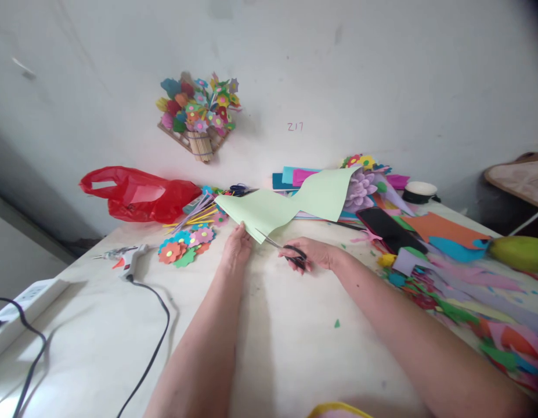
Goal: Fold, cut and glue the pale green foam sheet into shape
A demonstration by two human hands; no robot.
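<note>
Your left hand (237, 247) is pinching the lower edge of the pale green sheet (273, 209), which is lying in a wavy curve across the centre of the frame, its far end reaching toward the right. Just right of centre, your right hand (311, 253) is gripping the scissors (300, 253) by their black handles, and the blades are pointing left, meeting the sheet's lower corner. Beneath your arms the table (295, 337) is showing pale. Left of your hands, paper flowers (188, 242) are lying near a glue gun (132, 261), while a red bag (142, 197) is sitting behind them. Toward the right of the frame, a phone (390, 230) is resting near colourful scraps (460, 302).
</note>
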